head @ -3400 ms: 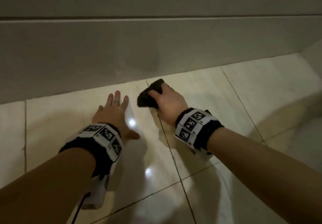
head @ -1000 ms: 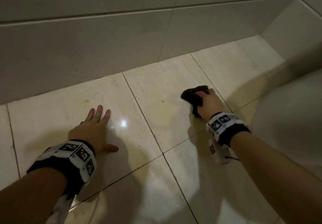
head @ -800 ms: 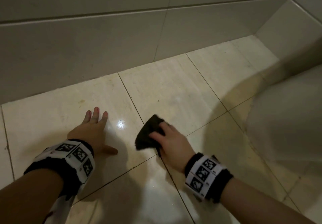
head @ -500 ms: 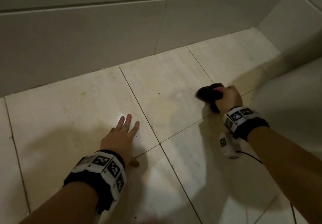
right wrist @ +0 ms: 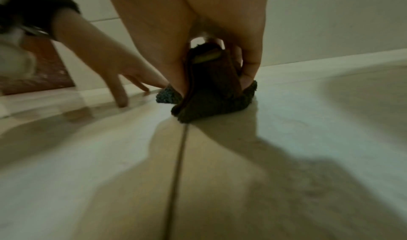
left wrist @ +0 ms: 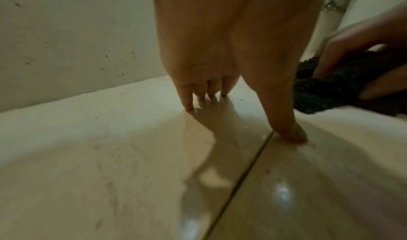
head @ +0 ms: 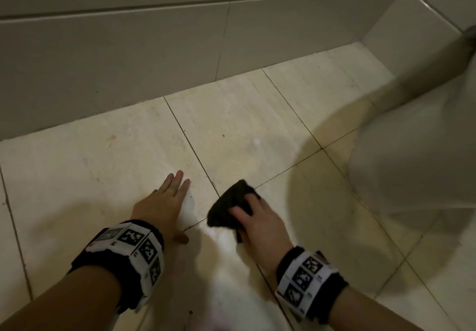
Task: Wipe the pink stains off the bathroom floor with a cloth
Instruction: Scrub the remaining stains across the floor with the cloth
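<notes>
My right hand (head: 248, 211) grips a dark, fuzzy, bunched cloth (head: 228, 207) and presses it onto the cream tiled floor (head: 231, 135), right over a grout line. The right wrist view shows the cloth (right wrist: 211, 104) pinched between thumb and fingers, its lower edge on the tile. My left hand (head: 167, 202) lies flat on the floor just left of the cloth, fingers straight and thumb spread. Its fingertips (left wrist: 198, 95) touch the tile in the left wrist view, with the cloth (left wrist: 319, 90) close on the right. No clear pink stain stands out in this dim light.
A tiled wall (head: 128, 60) runs along the far side and turns a corner at the upper right. A pale rounded toilet base (head: 412, 163) stands on the right and throws a shadow over the floor. Small dark specks dot the tiles.
My right hand has swept the cloth from beside the toilet base back left and nearer, ending close to my left hand. The left hand stays pressed flat on the floor.
</notes>
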The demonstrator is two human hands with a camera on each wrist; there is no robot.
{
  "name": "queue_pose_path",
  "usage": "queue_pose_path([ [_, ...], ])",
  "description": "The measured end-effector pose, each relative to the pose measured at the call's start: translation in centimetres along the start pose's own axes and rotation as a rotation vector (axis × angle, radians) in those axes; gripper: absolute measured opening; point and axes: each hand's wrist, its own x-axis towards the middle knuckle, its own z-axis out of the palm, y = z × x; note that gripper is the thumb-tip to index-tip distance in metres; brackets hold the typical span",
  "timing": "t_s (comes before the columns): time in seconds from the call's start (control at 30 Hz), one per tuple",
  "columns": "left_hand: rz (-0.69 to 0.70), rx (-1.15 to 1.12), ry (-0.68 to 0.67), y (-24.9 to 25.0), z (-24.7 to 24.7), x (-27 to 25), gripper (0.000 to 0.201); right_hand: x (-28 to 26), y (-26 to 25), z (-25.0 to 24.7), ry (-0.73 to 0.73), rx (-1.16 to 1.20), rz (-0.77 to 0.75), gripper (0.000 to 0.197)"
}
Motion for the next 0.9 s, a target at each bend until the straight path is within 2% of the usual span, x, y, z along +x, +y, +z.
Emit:
queue_pose_path([
  [0.03, -0.026, -0.017, 0.014, -0.1, 0.3, -0.3, 0.119, -0.1, -0.6, -0.1, -0.045, 0.014, -0.013, 0.037],
  [0.1, -0.107, -0.061, 0.053, -0.7, 1.1, -1.2, 0.120, 1.0, -0.6, -1.3, -0.026, 0.097, 0.047, 0.035],
  [0.17, -0.176, -0.090, 0.073, -1.6, 1.7, -2.1, 0.122, 3.8, 0.2, -2.7, 0.053, 0.202, 0.144, 0.038],
  [0.27, -0.241, -0.091, 0.072, -3.2, 2.0, -3.1, 0.123, 9.7, 1.0, -4.2, 0.156, 0.144, 0.238, 0.045],
  [0.37, -0.290, -0.102, 0.063, -5.1, 2.1, -3.7, 0.128, 13.4, -0.4, -3.6, -0.009, -0.006, 0.235, 0.058],
  [0.43, -0.313, -0.113, 0.045, -6.2, 2.1, -4.1, 0.129, 12.4, -2.5, -2.9, -0.063, -0.149, 0.112, 0.062],
  [0.6, -0.331, -0.154, -0.001, -8.9, 2.0, -5.4, 0.128, 3.0, -8.5, 0.7, -0.188, -0.123, -0.402, 0.068],
  [0.67, -0.314, -0.160, -0.011, -9.7, 2.2, -6.2, 0.126, 1.9, -9.2, 1.4, -0.228, -0.081, -0.455, 0.065],
  [0.73, -0.298, -0.143, -0.011, -10.3, 2.6, -7.0, 0.123, 3.7, -8.9, 0.6, -0.269, 0.054, -0.404, 0.054],
  [0.77, -0.301, -0.140, -0.007, -10.5, 2.9, -7.4, 0.123, 5.2, -8.8, -0.2, -0.226, 0.133, -0.352, 0.051],
  [0.87, -0.368, -0.175, 0.004, -11.2, 3.6, -7.9, 0.125, 11.7, -7.6, -2.5, 0.079, 0.114, -0.125, 0.052],
  [0.9, -0.389, -0.188, 0.002, -11.4, 3.7, -8.0, 0.126, 13.7, -7.4, -3.2, 0.120, 0.074, -0.048, 0.054],
])
